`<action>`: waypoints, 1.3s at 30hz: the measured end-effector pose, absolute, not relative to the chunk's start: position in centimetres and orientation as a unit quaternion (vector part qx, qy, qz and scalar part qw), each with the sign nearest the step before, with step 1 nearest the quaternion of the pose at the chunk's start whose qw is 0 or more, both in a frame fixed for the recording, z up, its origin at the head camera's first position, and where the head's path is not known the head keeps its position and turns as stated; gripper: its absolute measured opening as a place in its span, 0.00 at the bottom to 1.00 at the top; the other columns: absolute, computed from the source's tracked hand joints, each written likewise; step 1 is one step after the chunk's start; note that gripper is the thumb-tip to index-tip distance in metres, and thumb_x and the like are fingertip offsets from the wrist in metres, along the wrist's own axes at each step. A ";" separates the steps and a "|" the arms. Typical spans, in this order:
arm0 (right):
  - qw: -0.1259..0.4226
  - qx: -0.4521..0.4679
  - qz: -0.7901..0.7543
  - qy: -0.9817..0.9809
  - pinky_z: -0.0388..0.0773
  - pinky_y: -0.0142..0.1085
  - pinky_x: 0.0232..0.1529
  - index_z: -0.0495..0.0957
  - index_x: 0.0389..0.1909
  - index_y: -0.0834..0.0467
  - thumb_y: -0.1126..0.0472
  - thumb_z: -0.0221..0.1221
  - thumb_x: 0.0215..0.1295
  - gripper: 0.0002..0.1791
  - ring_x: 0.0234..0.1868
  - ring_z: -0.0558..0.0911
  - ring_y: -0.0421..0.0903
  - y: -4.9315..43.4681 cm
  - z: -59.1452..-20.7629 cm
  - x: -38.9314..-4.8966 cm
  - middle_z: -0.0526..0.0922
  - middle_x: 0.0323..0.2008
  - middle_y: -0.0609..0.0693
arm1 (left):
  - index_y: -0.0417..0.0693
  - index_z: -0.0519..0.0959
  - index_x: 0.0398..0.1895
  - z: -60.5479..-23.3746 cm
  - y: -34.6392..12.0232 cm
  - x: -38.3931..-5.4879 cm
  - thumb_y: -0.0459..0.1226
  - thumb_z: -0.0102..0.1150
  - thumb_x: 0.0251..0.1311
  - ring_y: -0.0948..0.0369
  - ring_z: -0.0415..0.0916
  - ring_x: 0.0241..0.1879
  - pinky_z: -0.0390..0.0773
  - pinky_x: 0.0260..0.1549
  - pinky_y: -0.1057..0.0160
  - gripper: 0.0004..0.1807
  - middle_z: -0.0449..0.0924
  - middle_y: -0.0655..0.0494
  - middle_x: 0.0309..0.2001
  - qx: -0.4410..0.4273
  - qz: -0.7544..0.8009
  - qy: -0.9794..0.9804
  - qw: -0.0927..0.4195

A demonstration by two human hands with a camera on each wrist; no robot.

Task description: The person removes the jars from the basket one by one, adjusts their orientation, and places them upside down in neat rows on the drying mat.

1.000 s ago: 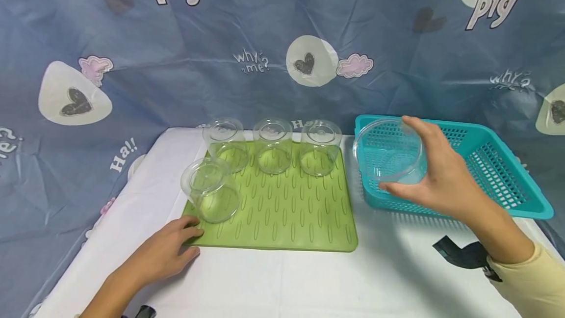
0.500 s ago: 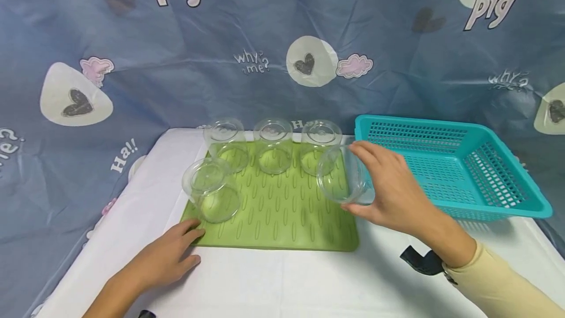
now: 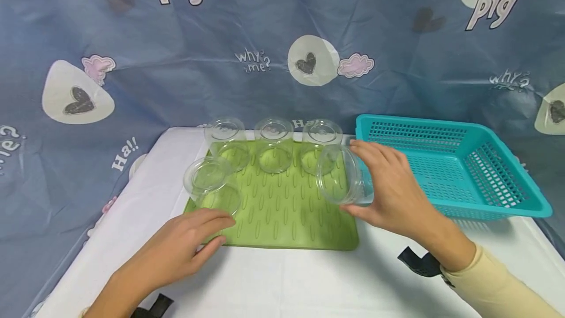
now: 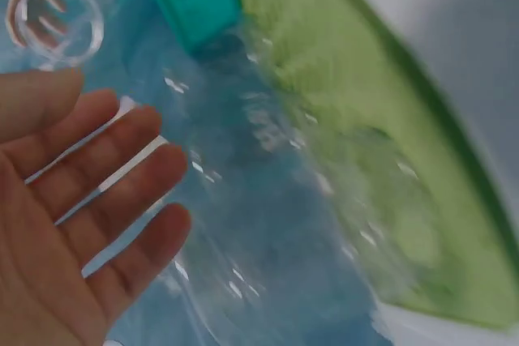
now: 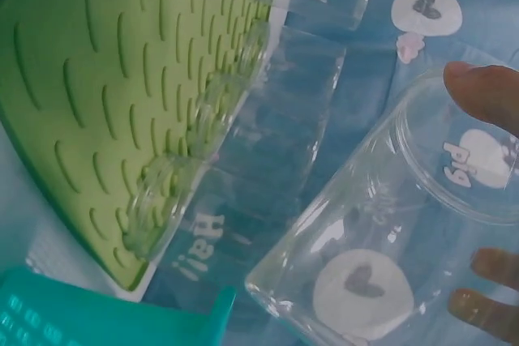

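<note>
My right hand [image 3: 390, 190] grips a clear plastic cup [image 3: 337, 175] between thumb and fingers. The cup is tipped on its side above the right part of a green ridged mat [image 3: 282, 215], its mouth turned left. In the right wrist view the held cup [image 5: 349, 241] shows its smooth wall, with the thumb near one end. My left hand [image 3: 181, 244] hovers over the mat's front left corner, holding nothing. Its fingers [image 4: 122, 168] are extended and spread in the left wrist view. Just beyond it a clear cup [image 3: 212, 180] stands upside down.
Three more clear cups, left [image 3: 226, 144], middle [image 3: 273, 146] and right [image 3: 321, 134], stand upside down along the mat's back edge. A turquoise perforated basket [image 3: 521, 180] sits to the right. A blue printed cloth [image 3: 282, 97] hangs behind the white-covered table [image 3: 282, 278].
My right hand has carried the cup left from over the basket to over the mat, turning it. My left hand has lifted off the mat's corner and moved right, nearer the front left cup.
</note>
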State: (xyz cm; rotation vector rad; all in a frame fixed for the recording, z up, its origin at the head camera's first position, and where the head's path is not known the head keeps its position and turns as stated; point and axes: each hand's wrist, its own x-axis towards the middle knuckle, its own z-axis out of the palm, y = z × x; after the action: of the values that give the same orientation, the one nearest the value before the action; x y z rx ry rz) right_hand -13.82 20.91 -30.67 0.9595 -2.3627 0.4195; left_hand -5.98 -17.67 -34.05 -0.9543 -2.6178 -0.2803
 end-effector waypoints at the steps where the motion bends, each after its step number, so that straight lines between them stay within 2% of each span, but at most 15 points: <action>1: 0.280 0.358 0.155 -0.877 0.67 0.61 0.59 0.66 0.66 0.63 0.45 0.81 0.30 0.59 0.64 0.71 0.61 20.8 -30.7 -13.8 0.73 0.65 0.58 | 0.55 0.83 0.52 -33.7 -17.0 -6.4 0.39 0.67 0.57 0.60 0.83 0.52 0.85 0.48 0.56 0.17 0.84 0.60 0.52 -0.341 -0.112 -0.917 0.172; 6: 0.322 0.371 0.114 -0.864 0.68 0.62 0.58 0.69 0.64 0.61 0.43 0.80 0.31 0.56 0.62 0.73 0.61 20.0 -30.9 -13.8 0.74 0.64 0.59 | 0.51 0.78 0.61 -33.1 -12.9 -8.9 0.38 0.64 0.61 0.56 0.79 0.58 0.82 0.56 0.53 0.23 0.81 0.54 0.58 -0.362 -0.191 -0.889 0.204; 8: 0.340 0.375 0.100 -0.857 0.69 0.63 0.57 0.69 0.64 0.60 0.41 0.80 0.31 0.56 0.61 0.74 0.61 19.5 -31.1 -13.8 0.75 0.63 0.60 | 0.50 0.75 0.64 -33.1 -11.2 -9.9 0.39 0.65 0.61 0.54 0.76 0.62 0.80 0.60 0.51 0.27 0.78 0.52 0.62 -0.353 -0.233 -0.884 0.200; 10: 0.352 0.377 0.091 -0.852 0.70 0.63 0.56 0.69 0.64 0.58 0.40 0.80 0.30 0.57 0.60 0.75 0.62 19.0 -31.2 -13.7 0.76 0.62 0.60 | 0.52 0.69 0.70 -33.0 -9.6 -10.7 0.41 0.65 0.61 0.53 0.71 0.67 0.76 0.64 0.48 0.33 0.72 0.53 0.67 -0.328 -0.287 -0.885 0.162; 12: 0.356 0.379 0.086 -0.850 0.71 0.63 0.56 0.69 0.65 0.57 0.39 0.80 0.29 0.58 0.60 0.75 0.61 18.4 -31.3 -13.5 0.76 0.62 0.59 | 0.56 0.60 0.75 -33.0 -8.1 -11.5 0.45 0.66 0.61 0.54 0.66 0.71 0.73 0.67 0.46 0.40 0.64 0.55 0.73 -0.298 -0.346 -0.884 0.104; 14: 0.359 0.384 0.081 -0.847 0.71 0.63 0.56 0.69 0.65 0.56 0.38 0.81 0.27 0.59 0.60 0.75 0.61 17.9 -31.3 -13.1 0.76 0.62 0.59 | 0.60 0.51 0.79 -33.0 -6.8 -12.0 0.47 0.68 0.60 0.55 0.62 0.73 0.72 0.68 0.47 0.48 0.57 0.58 0.76 -0.278 -0.399 -0.873 0.046; 16: 0.365 0.385 0.074 -0.844 0.71 0.62 0.56 0.69 0.65 0.55 0.38 0.82 0.24 0.61 0.60 0.76 0.61 17.5 -31.3 -12.7 0.76 0.63 0.58 | 0.61 0.46 0.80 -33.1 -5.8 -12.2 0.46 0.70 0.58 0.55 0.60 0.74 0.73 0.67 0.48 0.52 0.52 0.59 0.77 -0.273 -0.453 -0.849 0.006; 19: 0.376 0.386 0.066 -0.840 0.71 0.63 0.57 0.70 0.65 0.54 0.39 0.83 0.21 0.62 0.59 0.76 0.61 17.0 -31.2 -12.2 0.76 0.63 0.58 | 0.61 0.43 0.80 -33.2 -4.8 -12.3 0.42 0.74 0.53 0.54 0.60 0.74 0.76 0.65 0.51 0.58 0.50 0.58 0.78 -0.277 -0.500 -0.820 -0.007; 23: 0.379 0.385 0.050 -0.840 0.71 0.62 0.58 0.71 0.64 0.53 0.40 0.83 0.21 0.59 0.60 0.75 0.60 16.6 -31.1 -11.9 0.75 0.64 0.57 | 0.62 0.48 0.79 -33.2 -4.5 -12.2 0.39 0.78 0.47 0.52 0.64 0.71 0.82 0.59 0.56 0.60 0.53 0.58 0.76 -0.270 -0.526 -0.807 0.008; 27: 0.350 0.387 0.043 -0.852 0.72 0.61 0.57 0.71 0.65 0.50 0.38 0.82 0.26 0.57 0.62 0.74 0.59 17.0 -31.5 -11.5 0.74 0.65 0.55 | 0.62 0.53 0.76 -33.5 -5.1 -11.9 0.37 0.79 0.43 0.52 0.67 0.68 0.83 0.56 0.60 0.57 0.58 0.59 0.73 -0.265 -0.524 -0.809 0.013; 32: 0.273 0.377 0.138 -0.874 0.70 0.60 0.62 0.66 0.70 0.53 0.41 0.81 0.31 0.60 0.68 0.69 0.58 18.1 -31.7 -10.8 0.69 0.69 0.56 | 0.62 0.55 0.75 -33.8 -6.9 -11.4 0.38 0.79 0.42 0.51 0.69 0.66 0.84 0.55 0.60 0.56 0.61 0.55 0.71 -0.275 -0.531 -0.802 0.011; 34: 0.233 0.374 0.228 -0.868 0.67 0.55 0.67 0.61 0.73 0.55 0.46 0.81 0.36 0.61 0.72 0.65 0.56 18.5 -31.6 -10.2 0.65 0.71 0.56 | 0.59 0.55 0.75 -33.9 -7.8 -11.4 0.36 0.77 0.43 0.49 0.70 0.65 0.84 0.54 0.58 0.55 0.62 0.50 0.71 -0.290 -0.557 -0.778 0.007; 36: 0.201 0.381 0.328 -0.841 0.63 0.46 0.73 0.57 0.74 0.60 0.48 0.79 0.42 0.60 0.75 0.61 0.55 18.7 -31.5 -9.8 0.61 0.74 0.57 | 0.50 0.54 0.76 -33.9 -8.7 -11.5 0.35 0.74 0.47 0.46 0.71 0.64 0.85 0.52 0.52 0.54 0.63 0.42 0.70 -0.324 -0.597 -0.734 0.002; 39: 0.163 0.407 0.455 -0.775 0.64 0.36 0.73 0.51 0.76 0.65 0.49 0.76 0.49 0.60 0.78 0.57 0.52 18.8 -31.4 -9.6 0.52 0.77 0.61 | 0.39 0.50 0.76 -33.9 -9.2 -11.7 0.34 0.71 0.51 0.46 0.71 0.64 0.85 0.51 0.46 0.52 0.62 0.36 0.69 -0.375 -0.645 -0.666 -0.010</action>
State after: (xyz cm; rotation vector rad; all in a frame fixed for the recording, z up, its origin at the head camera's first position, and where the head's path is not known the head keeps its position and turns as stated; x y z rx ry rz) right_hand -9.60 18.85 -31.37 1.1597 -2.2106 1.2986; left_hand -11.67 -9.24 -33.91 -1.1852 -2.1057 -2.0383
